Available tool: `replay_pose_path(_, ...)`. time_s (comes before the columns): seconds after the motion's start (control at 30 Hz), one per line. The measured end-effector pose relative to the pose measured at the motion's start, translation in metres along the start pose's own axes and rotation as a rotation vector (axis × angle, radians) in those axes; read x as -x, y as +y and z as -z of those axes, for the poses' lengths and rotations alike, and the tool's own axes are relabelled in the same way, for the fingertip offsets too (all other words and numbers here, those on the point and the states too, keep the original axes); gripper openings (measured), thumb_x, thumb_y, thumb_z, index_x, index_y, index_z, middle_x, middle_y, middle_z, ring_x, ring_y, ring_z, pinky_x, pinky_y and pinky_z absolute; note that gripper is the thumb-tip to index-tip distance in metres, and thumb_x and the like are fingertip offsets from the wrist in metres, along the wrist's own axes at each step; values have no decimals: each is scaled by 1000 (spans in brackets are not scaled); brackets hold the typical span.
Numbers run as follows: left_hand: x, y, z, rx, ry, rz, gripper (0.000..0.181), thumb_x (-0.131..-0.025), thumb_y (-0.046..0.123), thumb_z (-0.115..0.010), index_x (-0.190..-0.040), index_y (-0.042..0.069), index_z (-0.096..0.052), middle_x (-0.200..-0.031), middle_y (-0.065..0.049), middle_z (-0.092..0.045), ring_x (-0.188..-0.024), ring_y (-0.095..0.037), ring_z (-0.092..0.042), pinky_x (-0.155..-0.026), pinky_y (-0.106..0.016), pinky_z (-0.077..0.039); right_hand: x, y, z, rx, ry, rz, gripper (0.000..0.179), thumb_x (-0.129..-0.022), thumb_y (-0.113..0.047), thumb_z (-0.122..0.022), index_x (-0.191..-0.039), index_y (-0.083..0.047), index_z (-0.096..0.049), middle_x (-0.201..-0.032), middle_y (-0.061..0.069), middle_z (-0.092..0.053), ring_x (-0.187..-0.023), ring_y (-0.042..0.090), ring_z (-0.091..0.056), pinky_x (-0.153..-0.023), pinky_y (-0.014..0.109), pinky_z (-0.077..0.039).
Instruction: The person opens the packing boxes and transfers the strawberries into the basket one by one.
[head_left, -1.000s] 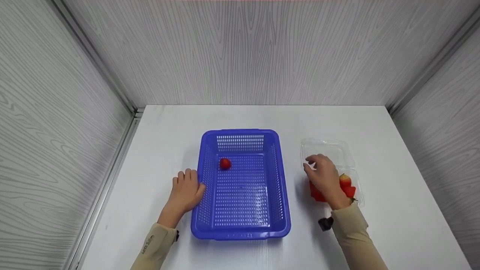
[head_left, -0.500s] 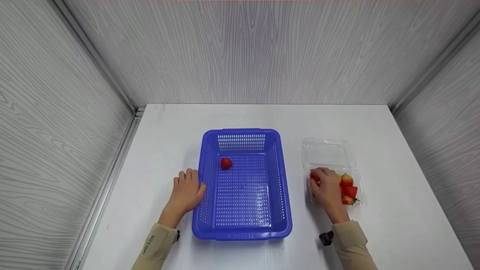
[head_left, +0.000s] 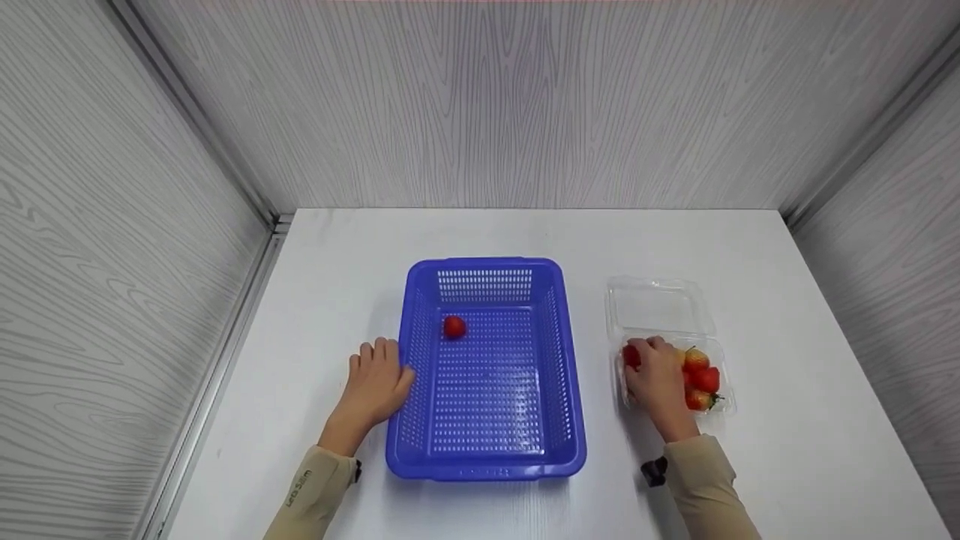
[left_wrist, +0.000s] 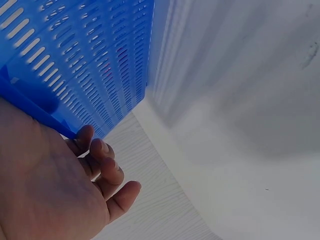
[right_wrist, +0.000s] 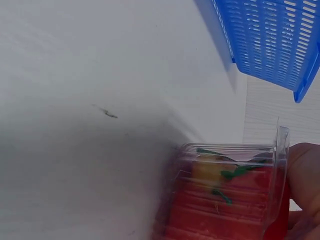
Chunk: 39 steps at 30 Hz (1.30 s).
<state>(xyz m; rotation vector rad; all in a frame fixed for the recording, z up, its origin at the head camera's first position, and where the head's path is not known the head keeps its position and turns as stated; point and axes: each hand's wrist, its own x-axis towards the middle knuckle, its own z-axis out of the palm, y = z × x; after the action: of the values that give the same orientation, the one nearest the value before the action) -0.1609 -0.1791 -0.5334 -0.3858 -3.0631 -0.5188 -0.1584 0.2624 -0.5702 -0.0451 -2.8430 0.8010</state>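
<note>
My left hand (head_left: 371, 382) holds the left rim of the blue plastic basket (head_left: 395, 457), thumb over the edge and fingers on the outside; the left wrist view shows those fingers (left_wrist: 111, 172) curled below the rim. One strawberry (head_left: 454, 327) lies in the basket toward its far left. On the right, my right hand (head_left: 658, 379) reaches into a clear plastic clamshell box (head_left: 726, 367) and grips a strawberry (head_left: 631, 356) at the box's left side. Several other strawberries (head_left: 703, 379) fill the right part of the box. My palm hides some of the fruit.
The clamshell's hinged lid (head_left: 660, 309) lies folded back behind the box. Basket and box stand side by side on a white table (head_left: 795, 450), a strip of tabletop between them. Wood-grain panels (head_left: 525, 105) close in the table's back and sides.
My right hand has come down from above the clamshell into it and taken hold of a strawberry. My left hand stays at the basket rim.
</note>
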Motion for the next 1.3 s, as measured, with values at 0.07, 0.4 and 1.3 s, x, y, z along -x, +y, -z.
replay_pose_path(0.07, -1, 0, 0, -14, 10, -3, 29, -94, 22, -47, -108, -3, -46, -95, -15, -41, -89, -34, -36, -78, -49, -28, -2, 1, 0, 21, 6, 5, 35, -81, -4, -72, -115, 4, -66, -108, 29, -60, -98, 44, -56, -88, 57, -48)
replay_pose_path(0.4, 0, 1, 3, -39, -4, 6, 29, -96, 25, -45, -106, -2, -46, -94, -14, -39, -91, -35, -36, -80, -49, -28, -6, 1, 5, 79, -53, -79, 39, -79, -9, -75, -114, 4, -63, -105, 27, -61, -96, 42, -54, -86, 55, -49)
replay_pose_path(1.3, 1, 5, 8, -83, -12, 17, 28, -97, 25, -45, -102, -2, -47, -92, -16, -41, -91, -37, -39, -80, -51, -31, -11, -47, 45, -126, 50, -211, 42, -84, -10, -71, -122, 4, -60, -117, 25, -56, -103, 39, -56, -88, 53, -51)
